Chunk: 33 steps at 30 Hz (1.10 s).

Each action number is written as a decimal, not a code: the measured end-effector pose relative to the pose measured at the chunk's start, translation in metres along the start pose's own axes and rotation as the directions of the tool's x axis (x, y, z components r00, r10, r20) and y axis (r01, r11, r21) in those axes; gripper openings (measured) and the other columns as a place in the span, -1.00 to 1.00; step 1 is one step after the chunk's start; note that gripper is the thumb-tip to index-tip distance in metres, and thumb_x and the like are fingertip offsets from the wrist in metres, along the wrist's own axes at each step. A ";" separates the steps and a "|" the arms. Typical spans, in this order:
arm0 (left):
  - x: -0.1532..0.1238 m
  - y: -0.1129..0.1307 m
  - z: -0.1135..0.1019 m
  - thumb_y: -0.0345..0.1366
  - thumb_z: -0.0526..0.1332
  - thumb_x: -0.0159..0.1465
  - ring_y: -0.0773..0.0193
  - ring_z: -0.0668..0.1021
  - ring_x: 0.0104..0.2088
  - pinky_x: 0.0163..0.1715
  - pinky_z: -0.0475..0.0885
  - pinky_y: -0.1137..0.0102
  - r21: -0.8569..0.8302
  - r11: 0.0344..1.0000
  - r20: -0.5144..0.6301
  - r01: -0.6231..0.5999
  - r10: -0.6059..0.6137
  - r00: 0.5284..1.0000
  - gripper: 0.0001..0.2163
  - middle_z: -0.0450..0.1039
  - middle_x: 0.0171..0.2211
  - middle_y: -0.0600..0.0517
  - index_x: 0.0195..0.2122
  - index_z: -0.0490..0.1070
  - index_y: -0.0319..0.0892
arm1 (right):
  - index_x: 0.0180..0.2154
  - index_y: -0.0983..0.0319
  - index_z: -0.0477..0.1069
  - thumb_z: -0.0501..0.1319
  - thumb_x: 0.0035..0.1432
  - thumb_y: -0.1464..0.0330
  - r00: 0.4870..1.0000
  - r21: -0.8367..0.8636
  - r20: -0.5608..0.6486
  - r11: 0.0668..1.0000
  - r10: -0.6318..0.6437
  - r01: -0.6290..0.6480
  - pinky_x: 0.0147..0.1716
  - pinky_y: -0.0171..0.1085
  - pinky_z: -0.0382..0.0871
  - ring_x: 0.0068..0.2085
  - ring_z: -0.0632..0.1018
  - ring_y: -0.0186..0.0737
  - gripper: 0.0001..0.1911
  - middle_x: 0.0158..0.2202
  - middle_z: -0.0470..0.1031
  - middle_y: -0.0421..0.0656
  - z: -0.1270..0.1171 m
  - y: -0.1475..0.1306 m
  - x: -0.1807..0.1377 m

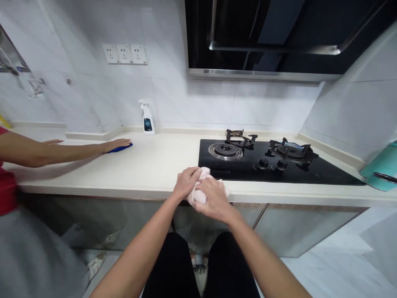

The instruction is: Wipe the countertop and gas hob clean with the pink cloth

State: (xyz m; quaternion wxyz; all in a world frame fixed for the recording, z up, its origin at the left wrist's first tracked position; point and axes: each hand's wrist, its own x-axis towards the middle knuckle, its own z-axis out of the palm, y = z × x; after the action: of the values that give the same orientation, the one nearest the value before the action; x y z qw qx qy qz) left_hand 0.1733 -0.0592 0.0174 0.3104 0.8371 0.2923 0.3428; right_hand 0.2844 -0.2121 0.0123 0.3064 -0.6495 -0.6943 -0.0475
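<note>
Black trousers (172,267) are worn, plain and matte as far as can be seen, both legs cut off by the lower frame edge. Forearms (139,248) are shown bare up to the frame edge, with the left hand (186,182) and right hand (214,200) also bare. Pale footwear (198,265) is glimpsed between the legs, detail too small to tell.

Legible text: none. Spray bottle (147,118): dark label (148,124), lettering too small to read. Gas hob (313,176): small marking near front edge, blurred, unreadable.
</note>
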 end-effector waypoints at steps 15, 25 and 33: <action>0.009 -0.015 -0.004 0.09 0.20 0.31 -0.01 0.63 0.10 0.18 0.50 0.09 0.012 1.000 0.066 0.006 -0.007 0.998 -0.55 0.64 0.08 -0.11 0.02 0.61 -0.11 | 0.16 0.11 0.37 0.50 0.05 0.40 0.982 -0.308 -0.142 0.949 -0.121 0.072 0.25 0.10 0.18 0.30 0.36 0.13 -0.35 0.29 0.44 0.03 -0.023 0.098 -0.080; 0.007 -0.006 -0.006 0.07 0.19 0.30 -0.03 0.63 0.06 0.15 0.49 0.07 0.118 0.991 0.053 -0.056 0.050 0.997 -0.61 0.66 0.00 -0.05 -0.06 0.63 -0.02 | 0.03 0.11 0.41 0.27 0.05 0.18 0.835 -0.127 -0.347 0.861 0.428 -0.493 0.07 0.04 0.40 0.04 0.55 0.13 -0.53 0.03 0.57 0.00 -0.139 0.172 -0.158; 0.004 0.001 -0.004 0.07 0.17 0.29 -0.07 0.60 0.08 0.22 0.38 0.01 0.207 0.974 0.058 -0.092 0.081 0.995 -0.63 0.64 -0.05 -0.02 -0.10 0.64 0.02 | 0.26 0.19 0.18 0.16 0.17 -0.05 0.494 0.060 -0.596 0.648 0.633 -0.759 0.03 -0.10 0.46 0.11 0.56 0.07 -0.26 0.19 0.47 0.09 -0.207 0.221 -0.077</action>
State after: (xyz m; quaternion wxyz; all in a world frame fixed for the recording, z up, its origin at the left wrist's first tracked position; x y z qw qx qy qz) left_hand 0.1732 -0.0552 0.0217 0.2123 0.8851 0.2825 0.3028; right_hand 0.5627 -0.3413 0.0684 0.4199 -0.8571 -0.2360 -0.1829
